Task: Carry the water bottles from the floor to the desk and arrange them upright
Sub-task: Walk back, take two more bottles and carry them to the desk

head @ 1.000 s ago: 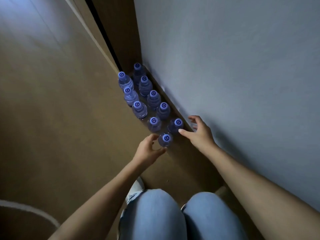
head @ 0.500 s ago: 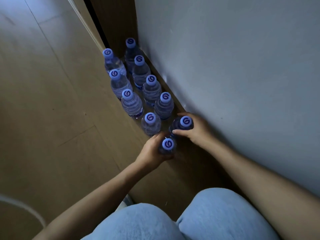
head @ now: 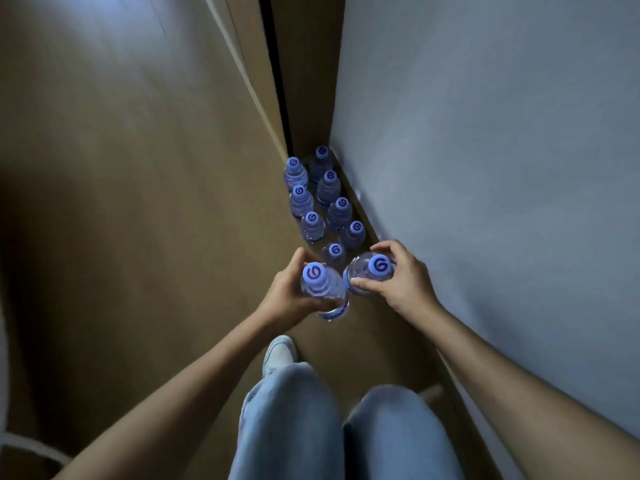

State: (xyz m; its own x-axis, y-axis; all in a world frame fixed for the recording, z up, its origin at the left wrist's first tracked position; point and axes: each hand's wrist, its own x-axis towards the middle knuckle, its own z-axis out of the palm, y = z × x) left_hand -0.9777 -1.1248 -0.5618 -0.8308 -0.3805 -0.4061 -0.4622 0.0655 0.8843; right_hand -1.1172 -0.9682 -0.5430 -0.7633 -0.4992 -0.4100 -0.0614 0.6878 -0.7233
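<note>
My left hand and right hand each grip a water bottle off the floor; next, the carry to the table, unseen here.

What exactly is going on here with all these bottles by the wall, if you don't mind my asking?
A person is collecting water bottles from the floor. The left hand grips one bottle and the right hand grips another, both upright and raised above the rest. Eight more blue-capped bottles stand in two rows along the wall. No desk is in view, so nothing has been delivered in this shot.
</note>
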